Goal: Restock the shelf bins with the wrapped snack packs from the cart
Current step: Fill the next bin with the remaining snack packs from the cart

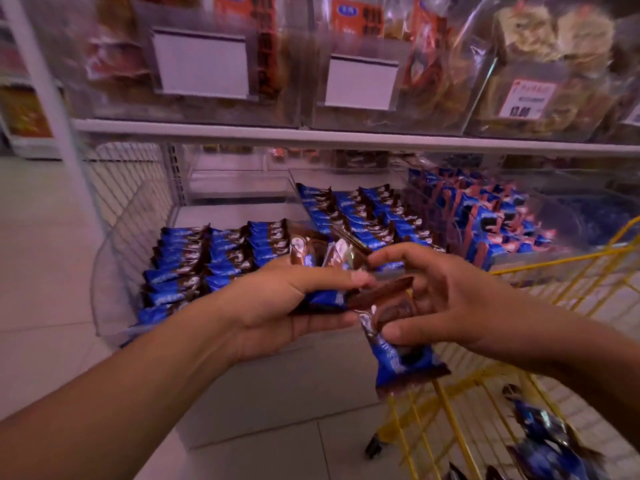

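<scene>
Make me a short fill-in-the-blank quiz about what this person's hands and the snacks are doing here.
1. The snack packs have blue and ____ wrappers.
2. The wire cart at lower right is painted ____.
3. The left hand holds several packs; the right hand pinches ____ hanging pack.
4. The price-tag holders on the upper bins are ____.

Missing words: brown; yellow; one; blank

Bare forearms, no sleeves, ringless hands point(277, 306)
</scene>
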A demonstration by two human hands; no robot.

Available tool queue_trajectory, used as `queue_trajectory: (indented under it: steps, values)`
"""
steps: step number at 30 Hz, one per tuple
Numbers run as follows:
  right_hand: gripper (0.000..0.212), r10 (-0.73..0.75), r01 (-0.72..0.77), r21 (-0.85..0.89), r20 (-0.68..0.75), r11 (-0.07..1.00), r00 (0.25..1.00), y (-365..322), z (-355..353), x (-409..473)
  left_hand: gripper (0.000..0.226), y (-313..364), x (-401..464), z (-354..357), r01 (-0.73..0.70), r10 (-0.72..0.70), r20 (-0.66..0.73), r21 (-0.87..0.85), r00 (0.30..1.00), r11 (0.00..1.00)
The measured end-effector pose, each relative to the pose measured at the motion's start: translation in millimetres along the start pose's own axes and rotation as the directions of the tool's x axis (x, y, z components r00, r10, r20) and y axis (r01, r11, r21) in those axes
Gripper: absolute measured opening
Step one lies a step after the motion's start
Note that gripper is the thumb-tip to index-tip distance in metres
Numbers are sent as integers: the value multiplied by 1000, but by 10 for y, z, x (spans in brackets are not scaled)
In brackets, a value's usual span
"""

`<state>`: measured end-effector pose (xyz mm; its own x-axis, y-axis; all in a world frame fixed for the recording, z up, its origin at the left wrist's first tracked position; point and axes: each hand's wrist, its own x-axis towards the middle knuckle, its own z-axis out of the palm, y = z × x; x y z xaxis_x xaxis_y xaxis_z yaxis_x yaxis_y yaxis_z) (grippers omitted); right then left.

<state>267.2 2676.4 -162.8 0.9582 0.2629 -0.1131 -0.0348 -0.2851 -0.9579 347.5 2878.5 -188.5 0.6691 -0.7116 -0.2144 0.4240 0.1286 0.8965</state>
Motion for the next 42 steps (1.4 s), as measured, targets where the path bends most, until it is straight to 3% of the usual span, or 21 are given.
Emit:
queue_trajectory:
  steps: [2,4,6,8,10,12,15,18,22,25,28,33,35,36,38,39,42]
  values:
    - [56,-36,32,-136,-26,990,999,-190,-16,231,35,192,32,-251,-107,97,-167,-52,981,993]
    - [39,-115,87,-216,-124,973,986,-346,-1,533,26,376,81,-580,-217,206,-409,18,889,976]
    - [24,-183,129,-306,-155,943,971,-427,49,854,23,448,130,-886,-187,245,-599,158,762,969]
    - [19,-225,152,-436,-121,887,967,-446,130,1165,23,426,191,-1113,-47,247,-695,294,675,955]
    - [21,-274,188,-680,-19,709,962,-431,233,1437,29,390,247,-1234,142,307,-695,507,650,850]
    - [28,-295,248,-874,127,417,947,-406,333,1637,41,371,279,-1311,297,368,-640,691,674,658]
    - [45,-111,330,-935,317,130,942,-395,441,1811,51,335,304,-1397,398,361,-568,802,740,445]
    - [21,13,363,-929,364,68,931,-380,476,1906,55,306,316,-1430,381,269,-539,798,798,466]
    - [12,-1,380,-917,383,125,924,-334,441,1943,60,334,306,-1407,396,215,-558,764,802,510]
    - [18,16,372,-921,376,115,926,-245,454,1959,49,343,293,-1398,386,161,-561,723,812,573]
    - [26,71,354,-935,352,-19,933,-157,498,1989,40,340,290,-1356,341,97,-541,648,835,681]
    - [54,49,350,-921,347,-171,937,-61,617,2019,47,383,260,-1282,284,-8,-539,431,843,856]
    - [53,15,275,-958,275,-81,961,-115,558,2014,50,416,239,-1286,294,-71,-512,369,856,882]
    - [52,-21,226,-972,226,60,974,-167,507,2012,50,428,229,-1291,295,-92,-491,355,866,887]
    - [69,-96,167,-897,140,409,986,-296,428,2000,52,440,212,-1298,279,-113,-439,335,891,900]
    - [75,-119,188,-840,148,508,982,-353,405,1994,52,440,206,-1298,262,-112,-415,325,903,909]
    - [51,-115,282,-795,262,538,958,-442,394,1947,46,445,188,-1273,232,-112,-347,327,931,916]
